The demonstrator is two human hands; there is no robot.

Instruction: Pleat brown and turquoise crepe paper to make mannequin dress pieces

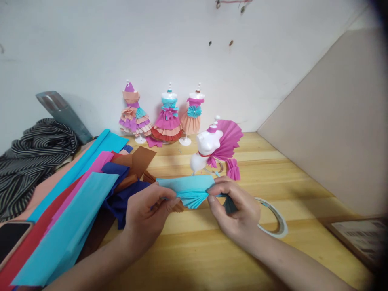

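Note:
A strip of light blue crepe paper (189, 184) is stretched between my two hands above the table, with narrow pleats fanning out along its lower middle. My left hand (151, 210) pinches its left part between thumb and fingers. At the right end, my right hand (235, 204) grips the pleated paper, and a darker end shows under its fingers. Just beyond stands a small white mannequin (209, 141) with a magenta pleated paper fan (230, 139) at its back. A roll of tape (281, 224) lies beside my right hand, partly hidden by it.
Three mannequins in paper dresses (135, 117) (168, 119) (192, 115) stand along the wall. Crepe paper sheets (69, 226) in several colours pile up at left, with a phone (13, 238), striped cloth (39, 149) and bottle (65, 115). A magenta scrap (233, 169) lies right of the mannequin.

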